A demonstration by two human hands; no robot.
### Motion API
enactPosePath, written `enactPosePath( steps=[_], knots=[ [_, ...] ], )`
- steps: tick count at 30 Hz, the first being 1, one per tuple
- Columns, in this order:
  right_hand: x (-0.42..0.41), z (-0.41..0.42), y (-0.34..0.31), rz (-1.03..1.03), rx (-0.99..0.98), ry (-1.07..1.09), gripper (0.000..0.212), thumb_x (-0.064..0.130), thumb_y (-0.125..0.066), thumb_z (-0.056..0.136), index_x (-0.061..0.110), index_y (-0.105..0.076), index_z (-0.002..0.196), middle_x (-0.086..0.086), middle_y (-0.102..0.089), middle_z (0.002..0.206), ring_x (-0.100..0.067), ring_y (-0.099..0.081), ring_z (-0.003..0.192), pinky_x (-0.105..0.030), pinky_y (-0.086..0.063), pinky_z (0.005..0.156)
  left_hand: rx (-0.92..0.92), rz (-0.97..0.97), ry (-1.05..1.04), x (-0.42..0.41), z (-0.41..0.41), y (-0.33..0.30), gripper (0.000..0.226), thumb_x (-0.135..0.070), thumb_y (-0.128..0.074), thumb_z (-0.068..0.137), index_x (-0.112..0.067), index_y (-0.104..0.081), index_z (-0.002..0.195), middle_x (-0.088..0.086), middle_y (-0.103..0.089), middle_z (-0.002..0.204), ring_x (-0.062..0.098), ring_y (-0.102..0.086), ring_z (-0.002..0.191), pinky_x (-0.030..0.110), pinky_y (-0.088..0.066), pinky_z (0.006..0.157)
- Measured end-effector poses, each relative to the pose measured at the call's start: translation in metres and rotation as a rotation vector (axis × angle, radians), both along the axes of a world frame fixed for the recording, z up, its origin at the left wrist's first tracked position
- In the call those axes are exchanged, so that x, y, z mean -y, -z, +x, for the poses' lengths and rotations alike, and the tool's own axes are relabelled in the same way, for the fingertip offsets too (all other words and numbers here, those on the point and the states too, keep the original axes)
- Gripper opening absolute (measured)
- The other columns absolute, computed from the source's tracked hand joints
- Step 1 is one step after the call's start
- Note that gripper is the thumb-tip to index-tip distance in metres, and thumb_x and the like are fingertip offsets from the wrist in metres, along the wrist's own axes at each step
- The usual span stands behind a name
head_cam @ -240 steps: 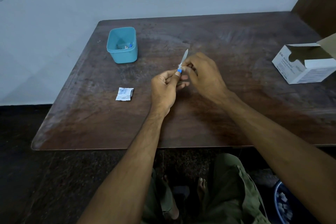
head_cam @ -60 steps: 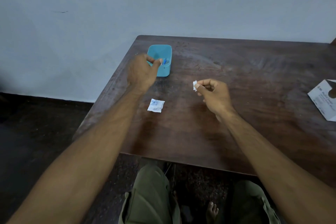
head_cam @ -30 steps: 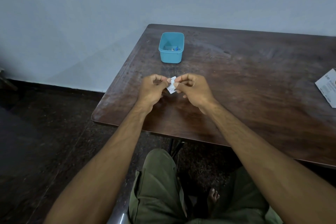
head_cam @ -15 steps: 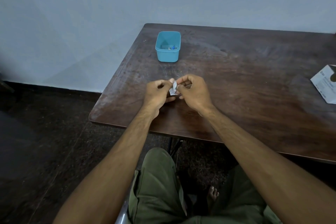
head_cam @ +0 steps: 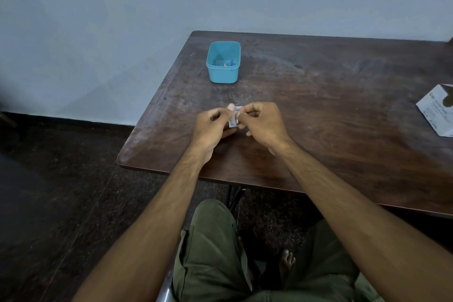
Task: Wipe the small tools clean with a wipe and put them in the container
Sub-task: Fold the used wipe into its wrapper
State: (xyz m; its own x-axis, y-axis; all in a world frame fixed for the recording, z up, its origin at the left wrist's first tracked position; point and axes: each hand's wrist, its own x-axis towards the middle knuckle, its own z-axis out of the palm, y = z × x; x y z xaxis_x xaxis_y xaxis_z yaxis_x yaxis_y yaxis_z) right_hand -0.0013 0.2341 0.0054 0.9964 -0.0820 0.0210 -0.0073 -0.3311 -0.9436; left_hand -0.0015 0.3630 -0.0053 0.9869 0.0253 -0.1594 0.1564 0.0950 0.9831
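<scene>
Both hands' fingers (head_cam: 241,112) pinching wipe packet (head_cam: 233,120)

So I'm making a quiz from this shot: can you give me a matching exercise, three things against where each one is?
Things:
1. teal container
2. wipe packet
3. white box

Places:
A. pinched between both hands
B. at the table's right edge, cut off by the frame
C. standing on the table near its far left corner

Pairs: 1-C, 2-A, 3-B
</scene>
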Motion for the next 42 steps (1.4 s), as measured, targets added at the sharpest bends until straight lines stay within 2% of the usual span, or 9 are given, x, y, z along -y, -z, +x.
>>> enactPosePath(
  steps=[4, 10, 15, 17, 22, 28, 35, 39, 42],
  knots=[
    [0.004, 0.001, -0.004, 0.028, -0.011, -0.001, 0.003, 0.016, -0.069, 0.086, 0.015, -0.072, 0.085, -0.001, -0.072, 0.075, -0.007, -0.067, 0.063, -0.019, -0.048, 0.048, 0.058, -0.01, 0.064, -0.001, -0.003, 0.0, 0.015, -0.014, -0.067, 0.089, -0.011, -0.071, 0.103, 0.011, -0.073, 0.102, 0.019, -0.07, 0.096, 0.029, -0.057, 0.084],
    [0.008, 0.003, 0.0, -0.029, -0.003, 0.012, 0.006, 0.013, -0.068, 0.084, 0.017, -0.072, 0.082, 0.008, -0.067, 0.067, -0.002, -0.06, 0.059, -0.019, -0.046, 0.053, 0.039, 0.019, 0.0, 0.001, -0.002, 0.001, 0.011, -0.006, -0.061, 0.092, -0.012, -0.07, 0.095, 0.003, -0.073, 0.088, 0.009, -0.07, 0.082, 0.023, -0.058, 0.075],
    [0.012, 0.002, 0.0, -0.081, 0.02, 0.012, 0.006, 0.014, -0.068, 0.085, 0.018, -0.071, 0.081, 0.008, -0.069, 0.079, -0.009, -0.066, 0.069, -0.027, -0.058, 0.062, 0.035, 0.015, -0.015, 0.002, -0.001, 0.003, 0.012, -0.005, -0.062, 0.091, -0.007, -0.068, 0.101, 0.004, -0.072, 0.087, 0.009, -0.07, 0.079, 0.023, -0.058, 0.07],
    [0.013, -0.001, -0.002, -0.01, -0.018, 0.001, 0.004, 0.011, -0.067, 0.086, 0.013, -0.069, 0.089, -0.001, -0.07, 0.083, -0.012, -0.068, 0.068, -0.027, -0.057, 0.055, 0.039, 0.014, -0.02, 0.003, -0.002, 0.003, 0.011, -0.003, -0.062, 0.091, -0.006, -0.067, 0.101, 0.006, -0.072, 0.087, 0.011, -0.07, 0.078, 0.021, -0.057, 0.067],
    [0.021, -0.009, -0.007, 0.114, -0.037, -0.083, 0.031, 0.016, -0.072, 0.084, 0.015, -0.058, 0.112, -0.005, -0.072, 0.087, -0.012, -0.07, 0.067, -0.02, -0.05, 0.049, 0.056, 0.02, -0.025, 0.006, -0.004, 0.0, 0.009, -0.002, -0.064, 0.089, -0.01, -0.066, 0.094, 0.009, -0.069, 0.089, 0.013, -0.071, 0.075, 0.02, -0.056, 0.064],
    [0.032, -0.008, -0.005, 0.091, -0.022, -0.137, 0.013, 0.003, -0.071, 0.083, 0.004, -0.069, 0.096, -0.005, -0.072, 0.078, -0.01, -0.067, 0.062, -0.02, -0.052, 0.05, 0.059, 0.025, 0.052, 0.007, -0.008, -0.005, 0.014, 0.0, -0.062, 0.09, -0.012, -0.067, 0.094, 0.007, -0.07, 0.092, 0.013, -0.072, 0.077, 0.02, -0.057, 0.065],
    [0.039, -0.011, -0.002, 0.278, -0.032, -0.141, 0.011, -0.003, -0.071, 0.082, 0.007, -0.069, 0.087, -0.014, -0.072, 0.079, -0.019, -0.068, 0.069, -0.024, -0.057, 0.062, -0.031, -0.117, 0.119, 0.008, -0.012, -0.01, 0.018, 0.004, -0.054, 0.092, -0.005, -0.069, 0.096, 0.009, -0.073, 0.087, 0.013, -0.071, 0.076, 0.018, -0.056, 0.067],
    [0.043, -0.013, -0.003, 0.308, -0.026, -0.151, 0.01, -0.004, -0.07, 0.082, 0.005, -0.07, 0.085, -0.016, -0.073, 0.081, -0.021, -0.071, 0.073, -0.023, -0.058, 0.066, -0.131, -0.227, 0.149, 0.008, -0.011, -0.016, 0.022, -0.01, -0.051, 0.096, 0.002, -0.068, 0.102, 0.012, -0.073, 0.092, 0.016, -0.07, 0.083, 0.02, -0.058, 0.075],
    [0.046, -0.013, -0.003, 0.305, -0.008, -0.164, 0.011, -0.004, -0.068, 0.083, 0.006, -0.071, 0.085, -0.015, -0.074, 0.081, -0.021, -0.071, 0.074, -0.023, -0.057, 0.067, -0.15, -0.215, 0.121, 0.012, -0.01, -0.017, 0.015, -0.012, -0.06, 0.093, -0.001, -0.068, 0.097, 0.011, -0.071, 0.091, 0.012, -0.071, 0.076, 0.018, -0.058, 0.069]
  ],
)
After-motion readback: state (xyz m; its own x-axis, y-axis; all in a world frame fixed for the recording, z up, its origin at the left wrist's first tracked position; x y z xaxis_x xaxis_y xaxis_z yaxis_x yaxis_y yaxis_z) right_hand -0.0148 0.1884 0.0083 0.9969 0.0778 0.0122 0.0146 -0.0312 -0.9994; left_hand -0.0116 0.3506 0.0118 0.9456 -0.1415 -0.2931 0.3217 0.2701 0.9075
